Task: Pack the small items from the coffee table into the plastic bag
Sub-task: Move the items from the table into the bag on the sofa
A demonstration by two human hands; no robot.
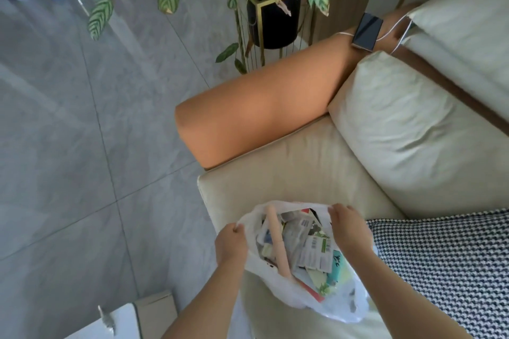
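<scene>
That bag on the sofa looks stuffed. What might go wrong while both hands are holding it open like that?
Three risks, as guesses:
1. The plastic bag is thin and crammed; box corners might tear it.
2. The left hand and right hand grip only its rim, so a slip may let it sag and spill packets onto the sofa seat.
3. The long beige stick reaches to the opening and may slide out.
</scene>
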